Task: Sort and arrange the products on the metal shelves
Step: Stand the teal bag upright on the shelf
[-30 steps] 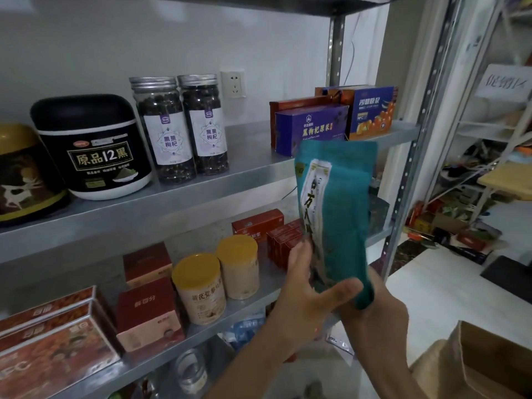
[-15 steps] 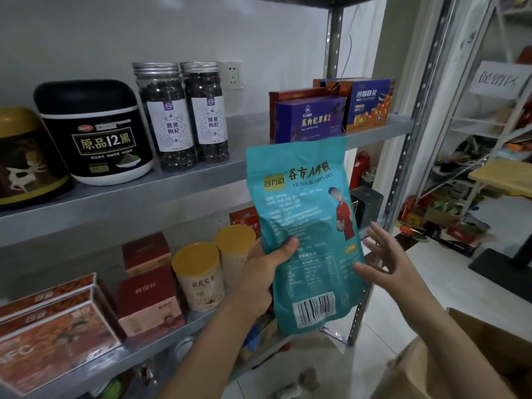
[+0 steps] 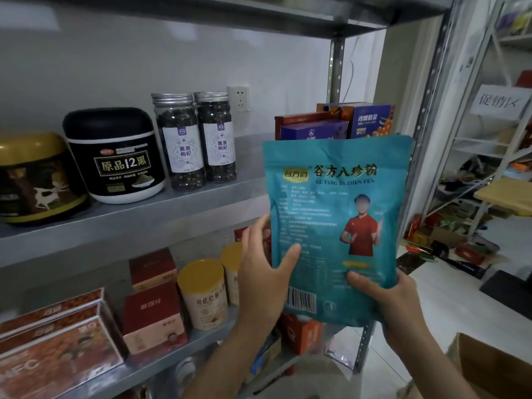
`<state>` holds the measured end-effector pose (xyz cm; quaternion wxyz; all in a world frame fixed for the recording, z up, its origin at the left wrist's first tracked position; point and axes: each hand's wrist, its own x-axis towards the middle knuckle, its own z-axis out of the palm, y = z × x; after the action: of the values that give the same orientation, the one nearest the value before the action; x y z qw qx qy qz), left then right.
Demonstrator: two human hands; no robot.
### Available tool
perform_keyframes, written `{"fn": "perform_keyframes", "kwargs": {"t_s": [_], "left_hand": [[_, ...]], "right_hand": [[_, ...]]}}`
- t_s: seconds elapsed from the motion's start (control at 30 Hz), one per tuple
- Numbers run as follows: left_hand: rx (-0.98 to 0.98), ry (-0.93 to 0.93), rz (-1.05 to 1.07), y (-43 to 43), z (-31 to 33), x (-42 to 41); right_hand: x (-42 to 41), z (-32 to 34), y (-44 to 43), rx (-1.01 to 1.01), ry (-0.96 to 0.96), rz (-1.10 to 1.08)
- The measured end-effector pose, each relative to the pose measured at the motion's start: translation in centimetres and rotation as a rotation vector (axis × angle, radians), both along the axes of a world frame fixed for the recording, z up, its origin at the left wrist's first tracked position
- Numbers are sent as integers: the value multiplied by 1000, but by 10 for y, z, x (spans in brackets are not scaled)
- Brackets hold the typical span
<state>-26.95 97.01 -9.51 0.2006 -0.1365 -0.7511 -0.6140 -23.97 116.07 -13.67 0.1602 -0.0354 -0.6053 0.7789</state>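
Teal pouch [image 3: 336,214] upright between raised left hand [image 3: 264,272] and right hand [image 3: 385,295], grips around it.

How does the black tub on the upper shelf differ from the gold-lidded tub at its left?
The black tub has a black lid and a white base; the gold-lidded tub has a gold lid and a gold band below. The black tub's label bears large gold characters; the gold-lidded tub shows a white deer. Both are squat, upright, and stand side by side on the upper metal shelf.
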Motion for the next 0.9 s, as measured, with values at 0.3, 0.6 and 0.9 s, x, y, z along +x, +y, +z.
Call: {"fn": "perform_keyframes", "kwargs": {"t_s": [0.3,0.6,0.9], "left_hand": [[62,-176,-367,32,24,34],[109,-38,-249,13,29,9],[221,-181,-504,-18,42,-11]], "right_hand": [[12,1,-69,640,293,-586],[29,-19,-67,900,386,-304],[-27,66,47,255,74,529]]}}
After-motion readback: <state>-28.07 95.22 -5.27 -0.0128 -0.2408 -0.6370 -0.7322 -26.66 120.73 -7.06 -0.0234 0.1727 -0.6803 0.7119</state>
